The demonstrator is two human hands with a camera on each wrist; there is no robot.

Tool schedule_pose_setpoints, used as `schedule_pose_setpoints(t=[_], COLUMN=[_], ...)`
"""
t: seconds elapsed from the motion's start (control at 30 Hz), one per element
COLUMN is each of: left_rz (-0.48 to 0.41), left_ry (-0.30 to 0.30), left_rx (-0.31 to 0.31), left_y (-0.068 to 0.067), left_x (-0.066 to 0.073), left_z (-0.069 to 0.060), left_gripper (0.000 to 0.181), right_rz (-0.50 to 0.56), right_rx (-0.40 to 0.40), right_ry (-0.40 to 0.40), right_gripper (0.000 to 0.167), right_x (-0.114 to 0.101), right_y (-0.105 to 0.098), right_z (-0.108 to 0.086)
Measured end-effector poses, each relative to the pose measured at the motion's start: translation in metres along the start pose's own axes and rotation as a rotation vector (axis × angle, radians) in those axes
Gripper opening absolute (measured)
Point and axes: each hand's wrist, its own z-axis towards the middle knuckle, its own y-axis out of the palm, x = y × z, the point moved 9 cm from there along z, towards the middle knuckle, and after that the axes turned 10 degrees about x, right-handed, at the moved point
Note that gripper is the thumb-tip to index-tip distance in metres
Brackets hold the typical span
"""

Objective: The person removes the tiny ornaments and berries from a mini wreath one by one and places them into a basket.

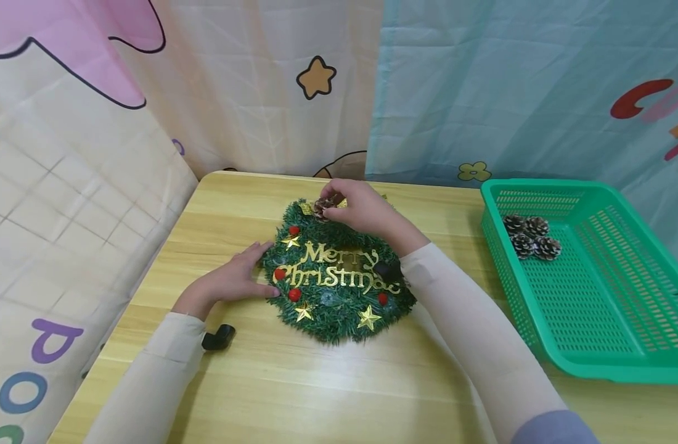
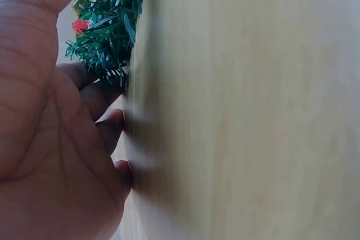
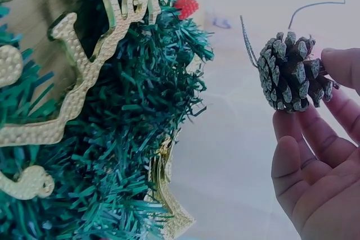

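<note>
A green tinsel wreath [image 1: 339, 320] with gold "Merry Christmas" lettering [image 1: 328, 275], gold stars and red berries lies on the table. Above its far edge the right hand [image 1: 363, 209] pinches a brown pine cone [image 1: 322, 208] between thumb and fingers. The right wrist view shows that pine cone [image 3: 289, 74], white-tipped with a thin loop of cord, in the fingers of the right hand [image 3: 320, 178], apart from the wreath [image 3: 129, 111]. At the wreath's left edge the left hand [image 1: 233, 277] rests with fingers spread; in the left wrist view its fingertips touch the table beside the tinsel [image 2: 109, 32].
A green plastic basket [image 1: 550, 333] stands at the right of the table [image 1: 317, 394], with several pine cones [image 1: 530, 237] in its far left corner. Printed curtains [image 1: 261, 92] hang behind the table and at its left. Black wrist devices [image 1: 219, 337] are on both forearms.
</note>
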Motion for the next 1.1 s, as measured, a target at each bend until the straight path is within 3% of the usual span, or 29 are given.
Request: schedule_pose_setpoints(t=[0.53, 0.77, 1.1], left_rz=[-0.022, -0.019, -0.026], left_ry=[-0.002, 0.037, 0.022], left_rx=[0.006, 0.016, 0.01], left_y=[0.0, 0.0, 0.0], left_x=[0.0, 0.003, 0.002], left_z=[-0.001, 0.0, -0.001], left_gripper=[0.115, 0.112, 0.111], right_rz=[0.051, 0.066, 0.094], right_rx=[0.065, 0.096, 0.121], right_ry=[0.008, -0.003, -0.011], right_gripper=[0.025, 0.025, 0.027], right_x=[0.007, 0.009, 0.015], right_y=[-0.013, -0.019, -0.023], right_z=[-0.017, -0.027, -0.036])
